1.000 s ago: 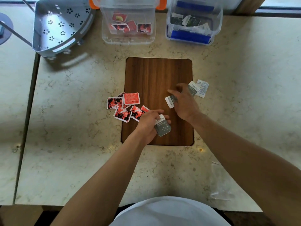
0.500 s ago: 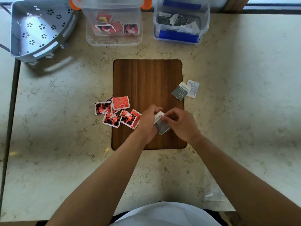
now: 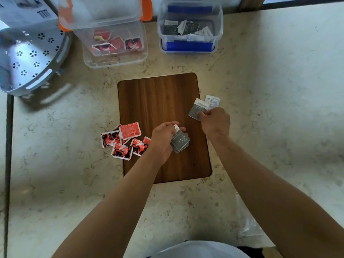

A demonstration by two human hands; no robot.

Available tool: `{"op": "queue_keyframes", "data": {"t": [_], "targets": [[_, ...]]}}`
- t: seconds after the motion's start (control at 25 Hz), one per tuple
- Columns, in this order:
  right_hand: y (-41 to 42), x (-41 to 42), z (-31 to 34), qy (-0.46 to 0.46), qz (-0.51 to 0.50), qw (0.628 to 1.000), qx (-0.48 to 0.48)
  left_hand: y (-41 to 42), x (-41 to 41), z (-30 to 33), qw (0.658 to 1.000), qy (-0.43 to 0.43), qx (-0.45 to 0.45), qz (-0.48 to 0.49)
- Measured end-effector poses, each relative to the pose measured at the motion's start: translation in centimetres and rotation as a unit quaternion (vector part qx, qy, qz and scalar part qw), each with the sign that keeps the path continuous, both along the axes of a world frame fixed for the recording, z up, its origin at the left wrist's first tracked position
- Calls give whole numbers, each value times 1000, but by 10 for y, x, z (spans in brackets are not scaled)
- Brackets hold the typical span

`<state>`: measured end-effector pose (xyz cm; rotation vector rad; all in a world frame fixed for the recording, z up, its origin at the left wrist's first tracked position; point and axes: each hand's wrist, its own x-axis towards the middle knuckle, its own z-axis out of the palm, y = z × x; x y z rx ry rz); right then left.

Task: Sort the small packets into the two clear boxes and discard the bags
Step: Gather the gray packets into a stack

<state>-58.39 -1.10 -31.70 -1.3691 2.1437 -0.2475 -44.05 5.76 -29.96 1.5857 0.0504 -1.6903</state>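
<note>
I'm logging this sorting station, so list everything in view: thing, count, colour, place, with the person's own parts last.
red packets: about six, red and black, loose pile at the board's left edge
grey packets: small stack, grey, in the left hand
grey packet: one, grey and white, at the board's right edge, pinched by the right hand
white packet: one, white, just behind it
board: one, dark wood, centre of the counter
orange-handled box: one, clear, far left, holds red packets
blue-handled box: one, clear, far right, holds grey and white packets
basket: one, grey, perforated, far left
bag: one, clear plastic, near right
counter: one, pale marble
left hand: holding
right hand: pinching
</note>
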Motion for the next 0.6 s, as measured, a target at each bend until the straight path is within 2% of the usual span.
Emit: {"op": "queue_keyframes", "data": {"t": [0.08,0.2,0.28,0.32,0.36,0.44,0.48,0.52,0.6], "targets": [[3,-4,1,-47,-2,999,-3,-2,0,0,1000,9,4,12],[14,-15,8,-213,-30,977,-8,-4,-3,-2,999,21,32,27],[24,-23,17,-333,14,942,28,-5,-6,-3,999,24,33,22],[29,-27,21,-364,68,927,55,-5,-8,-3,999,28,27,14],[32,-29,25,-356,140,920,84,-4,-9,-3,999,32,21,3],[36,-29,28,-267,276,915,124,-2,-11,-4,999,20,9,-34],[36,-27,25,-237,300,916,124,-1,-11,-4,999,10,3,-52],[35,-26,24,-229,290,923,106,0,-11,-5,998,5,-5,-65],[28,-23,20,-209,199,957,33,3,-10,-7,997,16,-24,-65]]}}
